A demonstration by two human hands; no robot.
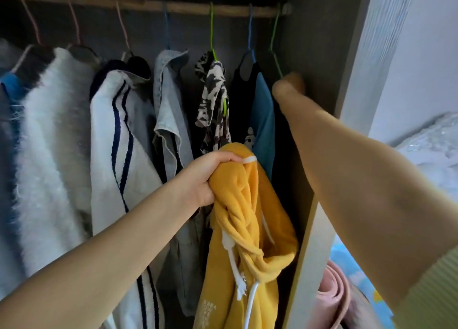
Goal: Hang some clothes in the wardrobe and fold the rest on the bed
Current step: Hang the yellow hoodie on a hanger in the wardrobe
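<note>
Clearly we are in the hanging half of the job, standing at the wardrobe with a garment ready but no hanger in it yet. Our left hand [210,177] is clenched round a bunched fistful of the yellow hoodie [247,229], gripping it near the neck where a white loop shows, and the rest of it hangs down twisted, its white drawstrings dangling. The hoodie sits well below the rail [148,5], in front of the clothes already hung there and toward the rail's right end.

Our right hand [288,85] reaches up under that same right end of the rail, at the foot of the empty green hanger [275,38], the last one on the rail beside the wardrobe's side wall [312,56]. The hand is blurred, so we cannot tell whether the fingers have closed on the hanger or are only arriving at it (it looks very near, perhaps touching).

As we judge it, the next move is to lift that green hanger off the rail, bring it down to the hoodie, and feed its shoulders in through the neck. That calls for untwisting the bunched cloth first, since the hood and cords are tangled. To the left along the rail hang a teal top [264,120], a patterned blouse [213,98] and a white striped jacket [116,140].
</note>
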